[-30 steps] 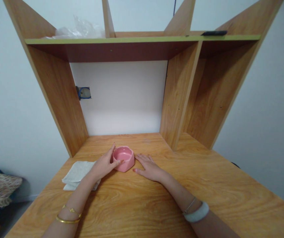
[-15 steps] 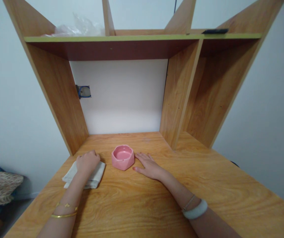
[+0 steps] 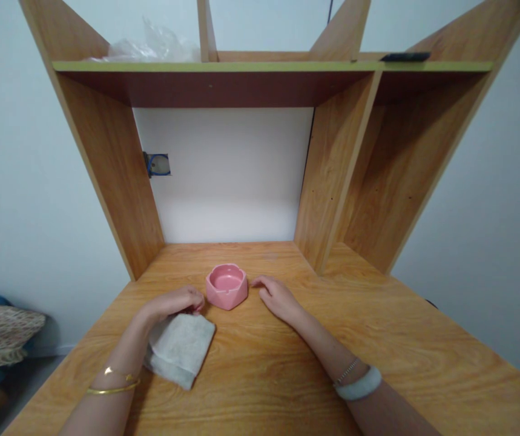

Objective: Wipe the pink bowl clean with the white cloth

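A small pink faceted dish (image 3: 226, 286) sits on the wooden desk (image 3: 287, 375), near the back. My left hand (image 3: 172, 303) is curled round the top edge of a folded pale grey cloth (image 3: 179, 348), which hangs down from the fingers just left of the dish. My right hand (image 3: 276, 297) rests on the desk right of the dish, fingers bent, a small gap from its side. It holds nothing that I can see.
A wooden hutch rises behind the desk, with an upright divider (image 3: 332, 175) right of the dish and a shelf (image 3: 269, 66) overhead. Crumpled clear plastic (image 3: 151, 45) and a dark flat object (image 3: 405, 57) lie on that shelf. A wall socket (image 3: 157, 164) shows at back left.
My left hand left the dish, went to the cloth at the left, and has drawn it up and toward the dish. My right hand's fingers have curled in slightly.
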`<state>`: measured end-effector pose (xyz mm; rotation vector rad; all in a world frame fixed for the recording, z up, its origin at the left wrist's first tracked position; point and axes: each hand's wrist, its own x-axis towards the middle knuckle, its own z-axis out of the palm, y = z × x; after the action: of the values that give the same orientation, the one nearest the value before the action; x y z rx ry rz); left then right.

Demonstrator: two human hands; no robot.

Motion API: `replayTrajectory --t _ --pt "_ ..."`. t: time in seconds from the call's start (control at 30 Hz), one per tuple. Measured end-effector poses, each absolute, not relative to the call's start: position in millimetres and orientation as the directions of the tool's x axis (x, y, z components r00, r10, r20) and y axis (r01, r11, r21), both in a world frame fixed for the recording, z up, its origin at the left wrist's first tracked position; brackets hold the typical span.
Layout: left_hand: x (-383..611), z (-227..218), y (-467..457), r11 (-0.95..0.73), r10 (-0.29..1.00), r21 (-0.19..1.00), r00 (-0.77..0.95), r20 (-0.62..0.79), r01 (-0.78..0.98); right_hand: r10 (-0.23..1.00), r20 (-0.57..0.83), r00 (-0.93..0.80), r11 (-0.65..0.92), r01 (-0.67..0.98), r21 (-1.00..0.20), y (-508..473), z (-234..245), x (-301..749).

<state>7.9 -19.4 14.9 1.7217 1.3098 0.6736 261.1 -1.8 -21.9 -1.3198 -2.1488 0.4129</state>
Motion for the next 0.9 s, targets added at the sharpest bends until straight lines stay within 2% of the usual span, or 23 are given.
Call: replayTrajectory --t 0.1,0.23,0.43,0.57,0.63,0.7,0.8,0.9 --pt "16 24 -29 0.073 0.765 0.943 0.588 -0.262 0.325 0.859 0.449 -0.248 0.485 0.676 -0.555 -5 -14 261" --pt "26 26 -31 0.198 0.661 0.962 0.700 -0.271 0.186 0.778 0.510 -0.367 0.611 0.634 -0.474 -17 -5 255" --pt "25 13 -22 0.187 0.693 0.980 0.698 -0.179 0.066 0.681 0.327 -0.655 0.729 0.565 -0.386 -41 -3 229" --pt "24 13 -20 0.139 0.733 0.989 0.676 -0.073 -0.044 0.675 0.227 -0.702 0.715 0.548 -0.434 -50 -9 215" --pt "25 14 -18 0.092 0.787 0.991 0.617 -0.014 -0.094 0.693 0.198 -0.693 0.688 0.553 -0.470 -49 -10 217" --pt "26 14 -15 -0.001 0.873 0.989 0.482 0.074 -0.149 0.722 0.189 -0.666 0.662 0.584 -0.470 -43 -9 225" --pt "26 12 -7 -0.155 0.952 0.966 0.230 0.202 -0.207 0.785 0.217 -0.581 0.613 0.674 -0.413 -31 -4 247" --pt "25 10 -2 -0.285 0.958 0.952 -0.052 0.281 -0.115 0.833 0.295 -0.468 0.549 0.768 -0.330 -16 -1 272"
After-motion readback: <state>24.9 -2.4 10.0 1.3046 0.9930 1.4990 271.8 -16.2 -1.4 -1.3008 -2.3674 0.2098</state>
